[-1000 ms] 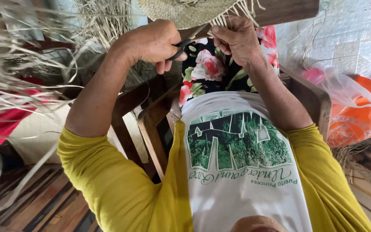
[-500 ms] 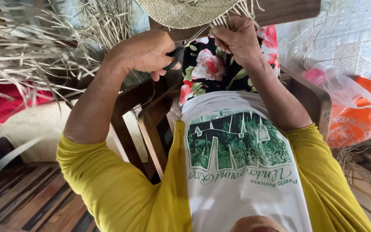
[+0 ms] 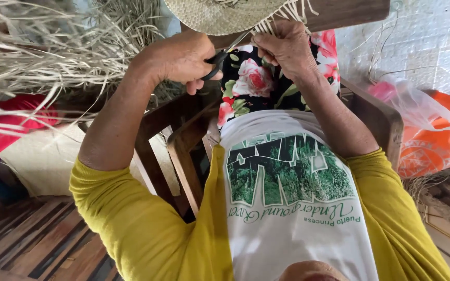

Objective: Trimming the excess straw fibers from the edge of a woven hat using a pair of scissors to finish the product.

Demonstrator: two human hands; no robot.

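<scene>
1. My left hand [image 3: 175,54] has its grip closed through the scissors [image 3: 225,52] handles, blades aimed at the fringe.
2. My right hand [image 3: 287,47] pinches the fringe [image 3: 282,14] taut for a clean snip.
3. Hat [image 3: 220,15] sits just beyond, up top.

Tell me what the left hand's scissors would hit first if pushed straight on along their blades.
Likely the loose straw fringe at the woven hat edge, pinched by the right hand. The scissors in the left hand point up-right at it; depth unclear.
</scene>
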